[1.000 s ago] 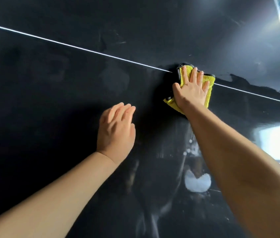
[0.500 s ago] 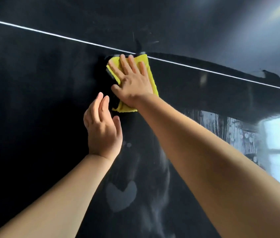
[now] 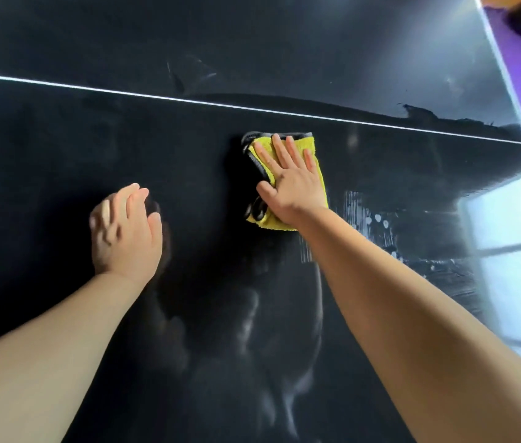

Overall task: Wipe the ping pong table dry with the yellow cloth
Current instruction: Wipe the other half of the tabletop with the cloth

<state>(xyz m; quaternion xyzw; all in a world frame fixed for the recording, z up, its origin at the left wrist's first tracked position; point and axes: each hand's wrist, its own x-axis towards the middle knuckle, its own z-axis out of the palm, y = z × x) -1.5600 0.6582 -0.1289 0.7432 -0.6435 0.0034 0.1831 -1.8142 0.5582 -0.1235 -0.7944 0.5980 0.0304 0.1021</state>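
A black ping pong worktop (image 3: 45, 155), seen from above. Nearest, well short of its white line (image 3: 188, 99), the blurred left hand (image 3: 125, 231) holds nothing, fingers loose. Just short of the line, the right hand (image 3: 291, 187) presses the folded yellow cloth (image 3: 265, 221) flat, fingers straight and spread.

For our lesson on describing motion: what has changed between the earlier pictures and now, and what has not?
The right hand has drawn the yellow cloth off the white line, towards the person. Nothing was gripped or released. Unchanged: right hand flat on the cloth, left hand on the table beside it.
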